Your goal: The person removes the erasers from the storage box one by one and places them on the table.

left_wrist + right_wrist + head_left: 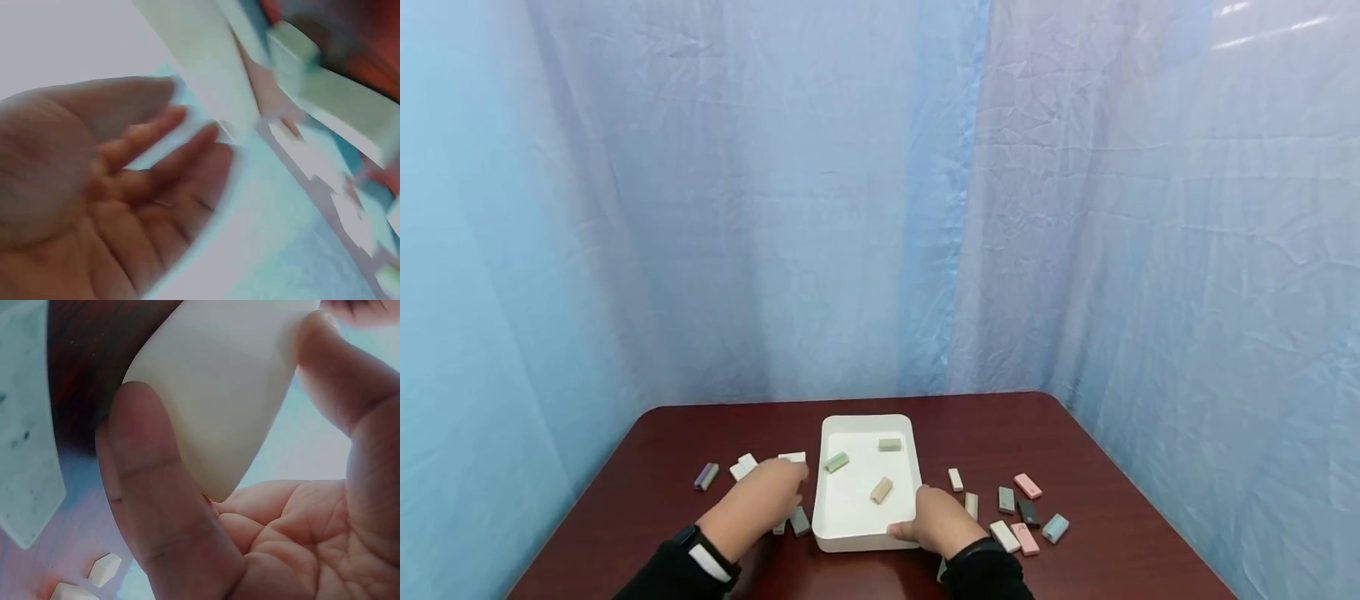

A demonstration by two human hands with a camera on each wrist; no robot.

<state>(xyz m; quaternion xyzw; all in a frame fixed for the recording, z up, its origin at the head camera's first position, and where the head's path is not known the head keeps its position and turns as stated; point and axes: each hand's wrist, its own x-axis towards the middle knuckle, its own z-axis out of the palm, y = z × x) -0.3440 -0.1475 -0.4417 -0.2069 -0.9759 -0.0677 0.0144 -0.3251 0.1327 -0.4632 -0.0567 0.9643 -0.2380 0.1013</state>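
Three blocks lie in the white tray (827, 500) so far: a green one (837, 462), a pale one (890, 444) at the far end and a tan one (881, 490). Most are still out on the table (1000, 425): a cluster right of the tray (1011, 512), several more to its left (745, 467) by the left hand.

Right hand (936, 521) grips the tray's near right corner, thumb and fingers curled round the rim; the wrist view confirms it. Left hand (760, 498) hovers over the left blocks, just beside the tray; its wrist view shows fingers relaxed, palm bare, holding nothing.

Hard to read: left wrist view is blurred, and blocks under the left hand are partly hidden. One block by the right sleeve is cut off.
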